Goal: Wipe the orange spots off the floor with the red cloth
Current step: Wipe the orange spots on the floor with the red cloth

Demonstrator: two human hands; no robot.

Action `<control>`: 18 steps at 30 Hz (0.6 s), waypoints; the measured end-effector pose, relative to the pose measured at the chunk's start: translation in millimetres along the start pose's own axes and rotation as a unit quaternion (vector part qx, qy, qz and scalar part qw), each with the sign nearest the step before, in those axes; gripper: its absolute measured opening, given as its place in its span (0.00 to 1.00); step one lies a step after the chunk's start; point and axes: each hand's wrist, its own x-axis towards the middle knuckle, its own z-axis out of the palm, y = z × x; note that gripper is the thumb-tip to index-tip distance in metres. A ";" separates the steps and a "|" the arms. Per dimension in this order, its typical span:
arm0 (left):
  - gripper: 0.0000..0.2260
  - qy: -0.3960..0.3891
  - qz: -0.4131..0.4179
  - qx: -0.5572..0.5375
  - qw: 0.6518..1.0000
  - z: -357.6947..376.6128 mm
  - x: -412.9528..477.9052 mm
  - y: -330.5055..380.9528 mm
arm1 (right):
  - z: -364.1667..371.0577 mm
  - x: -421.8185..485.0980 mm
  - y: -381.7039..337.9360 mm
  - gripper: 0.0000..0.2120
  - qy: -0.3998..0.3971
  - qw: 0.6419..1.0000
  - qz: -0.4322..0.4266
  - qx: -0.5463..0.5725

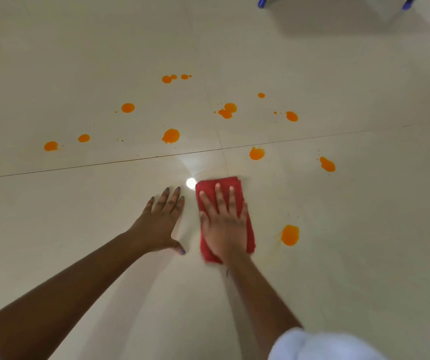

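A folded red cloth (pixel 208 189) lies flat on the pale tiled floor (pixel 364 229). My right hand (pixel 223 224) presses down on it, palm flat and fingers spread. My left hand (pixel 163 220) rests flat on the bare tile just left of the cloth, fingers apart and holding nothing. Several orange spots dot the floor. The nearest orange spot (pixel 290 235) is just right of the cloth. Another orange spot (pixel 256 153) sits beyond the cloth, and one more orange spot (pixel 171 135) lies farther up, past the tile seam.
Dark grout lines (pixel 104 163) cross the floor above my hands. A bright light reflection (pixel 191 182) glares between my hands. Blue furniture feet (pixel 262 1) stand at the far top right. A pale sleeve (pixel 320 346) shows at the bottom right.
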 end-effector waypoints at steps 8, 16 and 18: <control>0.57 0.002 0.103 -0.004 0.995 9.8 20.9 67.2 | 12.9 -104.6 50.3 0.26 0.063 0.978 0.197 0.023; 0.59 -0.002 0.079 -0.004 0.997 14.4 33.2 81.8 | -6.8 -33.0 173.2 0.23 0.007 0.961 0.275 0.025; 0.59 -0.003 0.076 -0.002 0.997 13.0 32.4 82.9 | -0.5 -71.6 161.0 0.23 0.065 0.929 0.363 0.037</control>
